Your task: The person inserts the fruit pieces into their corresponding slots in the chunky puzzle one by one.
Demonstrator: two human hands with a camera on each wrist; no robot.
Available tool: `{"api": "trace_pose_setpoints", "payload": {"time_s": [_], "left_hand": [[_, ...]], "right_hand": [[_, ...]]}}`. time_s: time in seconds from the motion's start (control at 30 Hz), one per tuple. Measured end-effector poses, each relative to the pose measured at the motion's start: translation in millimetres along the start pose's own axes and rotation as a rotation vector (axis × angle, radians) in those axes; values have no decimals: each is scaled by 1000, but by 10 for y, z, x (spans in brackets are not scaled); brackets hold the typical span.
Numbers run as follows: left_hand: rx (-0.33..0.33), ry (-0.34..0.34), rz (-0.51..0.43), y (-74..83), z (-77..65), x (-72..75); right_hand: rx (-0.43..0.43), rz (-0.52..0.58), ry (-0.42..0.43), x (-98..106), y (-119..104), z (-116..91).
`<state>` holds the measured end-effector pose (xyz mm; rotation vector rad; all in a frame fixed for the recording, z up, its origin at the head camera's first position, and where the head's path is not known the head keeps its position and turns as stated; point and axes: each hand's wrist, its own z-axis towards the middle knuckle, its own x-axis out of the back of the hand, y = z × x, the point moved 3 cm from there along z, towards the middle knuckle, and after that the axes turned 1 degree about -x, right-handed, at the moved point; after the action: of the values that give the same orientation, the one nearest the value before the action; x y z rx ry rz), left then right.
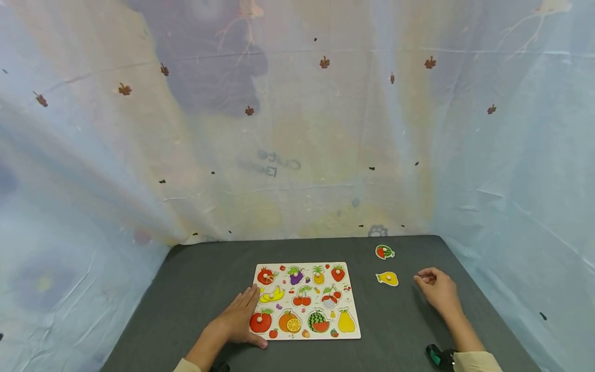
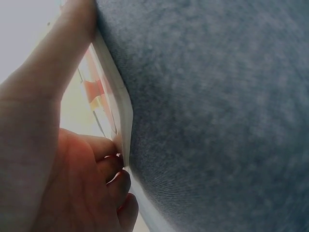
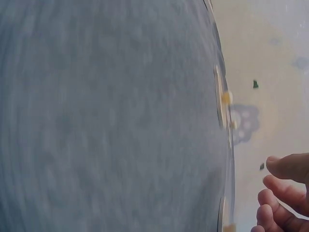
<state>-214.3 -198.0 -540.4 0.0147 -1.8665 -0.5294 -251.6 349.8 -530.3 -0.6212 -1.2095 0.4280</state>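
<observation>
Resting along the left edge of the fruit puzzle board [image 1: 349, 299], the left hand [image 1: 239, 318] is laid with fingers nearly straight over the rim and the thumb stretched toward the near left corner; the board is touched rather than gripped. It is set around the middle of the grey table [image 1: 395, 320], its far edge kept well short of the table's far edge. The right hand [image 1: 439, 290] is held just to the right of a yellow pear piece [image 1: 388, 279], its fingers loosely curled, and nothing is seen between thumb and fingertips. Beyond the pear piece, nearer the table's far edge, a watermelon piece [image 1: 384, 252] is placed, apart from it. Both pieces are found toward the far right corner of the surface.

Each piece is judged to be light, thin and stiff, probably wood, not easily broken but prone to skid if its edge is nudged. It is best taken by the small knob [image 3: 227, 97], pinched between thumb and fingertip, since little of the flat rim can be got under. The board is likewise judged rigid and easily shifted, and is best steadied at an edge.
</observation>
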Motion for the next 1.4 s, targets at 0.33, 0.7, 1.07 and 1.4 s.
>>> {"api": "trace_pose_setpoints", "payload": {"time_s": [0.33,0.7,1.07,1.4], "left_hand": [[8,-8,0,1,5,-1],[17,-15,4,2,2,-8],[3,-14,11,-20,18,-24],[-3,-4,7,-8,2,-9]], "right_hand": [[-92,-43,22,160,259,57],[-143,-86,-73,186,388,53],[-158,-98,-65,176,413,42],[-164,-100,-85,160,419,58]]}}
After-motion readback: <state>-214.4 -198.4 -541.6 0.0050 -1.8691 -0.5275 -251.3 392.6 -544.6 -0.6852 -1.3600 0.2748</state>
